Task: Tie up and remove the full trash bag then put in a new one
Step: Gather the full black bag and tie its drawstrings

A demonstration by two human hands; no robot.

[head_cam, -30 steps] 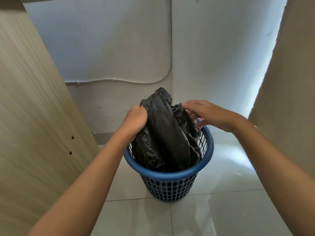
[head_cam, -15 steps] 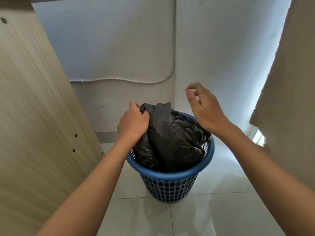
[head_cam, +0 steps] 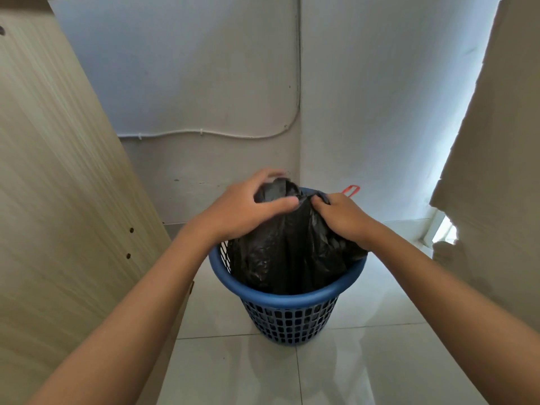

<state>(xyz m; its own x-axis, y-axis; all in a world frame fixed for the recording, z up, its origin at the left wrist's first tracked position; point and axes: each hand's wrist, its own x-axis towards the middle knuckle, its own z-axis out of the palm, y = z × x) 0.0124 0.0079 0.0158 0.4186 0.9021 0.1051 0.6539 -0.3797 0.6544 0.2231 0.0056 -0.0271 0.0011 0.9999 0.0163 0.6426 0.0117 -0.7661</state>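
a black trash bag (head_cam: 292,247) sits inside a blue plastic mesh wastebasket (head_cam: 287,299) that stands on a pale tiled floor (head_cam: 365,361) in the corner of a room. the bag's gathered top rises above the basket's rim. the left hand (head_cam: 248,206) curls over the bunched upper left part of the bag, thumb lying across the front of the plastic and fingers wrapped round the back, gripping it. the right hand (head_cam: 342,214) closes its fingers on a fold of the bag's top just beside the left hand, pinching the plastic. a thin red loop (head_cam: 350,190) shows just past the right hand at the basket's far rim; what it belongs to cannot be told. a light wood panel (head_cam: 58,185) stands to the left of the basket, and a white cable (head_cam: 204,133) runs along the wall behind.
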